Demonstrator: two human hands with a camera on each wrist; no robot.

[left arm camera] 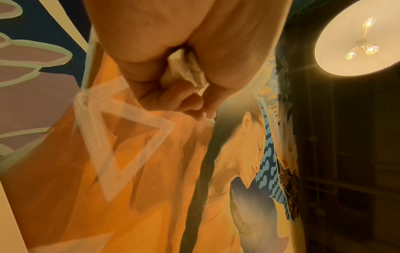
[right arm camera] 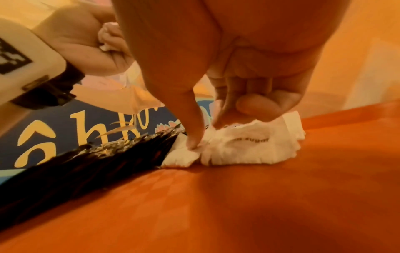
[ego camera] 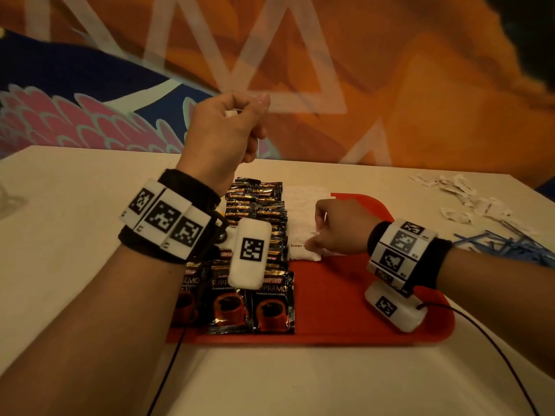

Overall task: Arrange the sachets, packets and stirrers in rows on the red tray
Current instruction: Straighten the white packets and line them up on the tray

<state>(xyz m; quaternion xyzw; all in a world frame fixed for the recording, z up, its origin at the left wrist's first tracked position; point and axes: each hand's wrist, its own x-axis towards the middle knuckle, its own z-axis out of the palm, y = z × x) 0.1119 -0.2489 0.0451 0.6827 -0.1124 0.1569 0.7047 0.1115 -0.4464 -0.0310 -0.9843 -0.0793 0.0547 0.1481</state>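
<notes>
Looking down through the head camera, I am seeing a pale tabletop [ego camera: 75, 205] running up to a painted wall [ego camera: 390, 85], orange with white triangles and a dark blue, pink-scalloped patch at 9 o'clock. The left wrist view is catching a lit round ceiling lamp [left arm camera: 357, 37] and a painted figure on that wall.

A red tray [ego camera: 345, 301] is lying at the centre of the table. Black coffee packets [ego camera: 255, 301] are overlapping in columns along its 9 o'clock half, and white sugar sachets [ego camera: 303, 211] are lining up in a column just beside them, running toward 12 o'clock. Loose white sachets [ego camera: 468, 199] are scattered on the table at 2 o'clock, well apart from the tray, and a heap of blue stirrers [ego camera: 510, 244] is lying near the tray's 3 o'clock edge.

My right hand [ego camera: 339, 229] is sitting low over the tray, thumb and fingertips [right arm camera: 194, 143] pinching the nearest white sachet [right arm camera: 242, 145] at the 6 o'clock end of the column, right against the black packets; its print reads partly "sugar". My left hand [ego camera: 228, 127] is hanging raised above the tray's 12 o'clock end, fingers curled around a bunch of crumpled sachets [left arm camera: 190, 71]. The left forearm and its marker bands [ego camera: 165, 217] are blocking part of the packet columns, and a white tagged camera block [ego camera: 250, 253] is covering their middle.
</notes>
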